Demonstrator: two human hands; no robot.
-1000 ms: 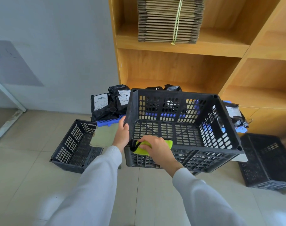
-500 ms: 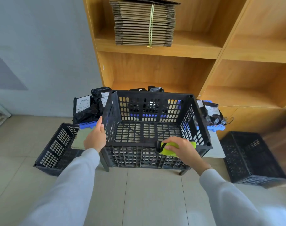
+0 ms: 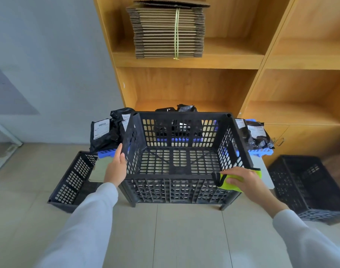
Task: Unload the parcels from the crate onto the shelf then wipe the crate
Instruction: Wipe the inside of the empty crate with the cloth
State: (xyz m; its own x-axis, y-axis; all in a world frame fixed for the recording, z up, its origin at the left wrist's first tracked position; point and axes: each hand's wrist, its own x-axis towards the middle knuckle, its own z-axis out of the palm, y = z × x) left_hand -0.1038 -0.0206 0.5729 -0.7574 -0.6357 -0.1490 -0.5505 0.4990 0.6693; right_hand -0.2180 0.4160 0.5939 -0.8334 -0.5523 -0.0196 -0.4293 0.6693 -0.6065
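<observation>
1. The left hand (image 3: 116, 169) lay flat, fingers straight, steadying the empty crate's (image 3: 176, 176) left wall; wiping was the step in hand.
2. The right hand (image 3: 242, 180) pressed the green cloth (image 3: 224, 183) on the near rim's right corner, having slid rightward there.
3. Next, I'd judge: the inside walls.
</observation>
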